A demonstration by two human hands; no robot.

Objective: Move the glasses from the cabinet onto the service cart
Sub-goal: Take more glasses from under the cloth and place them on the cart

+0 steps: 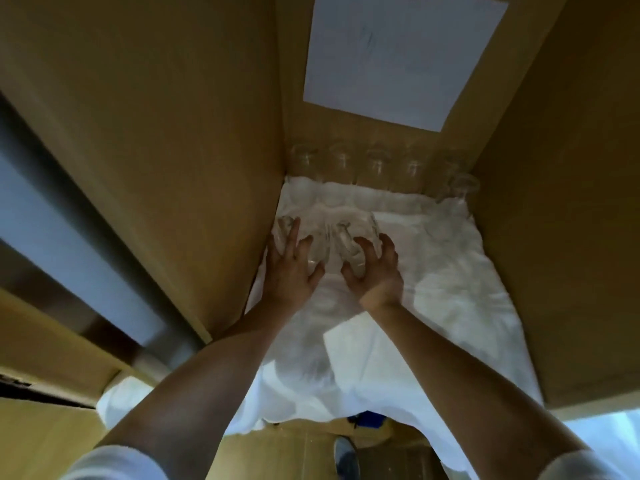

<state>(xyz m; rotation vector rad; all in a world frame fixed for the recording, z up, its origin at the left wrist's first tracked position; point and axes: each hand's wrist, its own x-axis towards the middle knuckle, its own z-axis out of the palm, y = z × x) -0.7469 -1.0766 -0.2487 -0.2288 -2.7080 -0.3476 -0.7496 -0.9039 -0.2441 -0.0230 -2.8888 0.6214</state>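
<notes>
Both my arms reach into a wooden cabinet whose shelf is covered by a white cloth (433,271). My left hand (289,268) wraps its fingers around a clear glass (313,237) near the left cabinet wall. My right hand (375,268) curls around a second clear glass (349,239) right beside it. Both glasses look upside down on the cloth; blur hides whether they are lifted. A row of several more clear glasses (377,164) stands along the back wall. One glass (462,187) sits at the back right. No service cart is in view.
The cabinet's left wall (207,168) and right wall (571,220) close in the shelf on both sides. A white paper sheet (401,57) is stuck on the back panel. The cloth hangs over the shelf's front edge; a shoe (344,452) shows on the floor below.
</notes>
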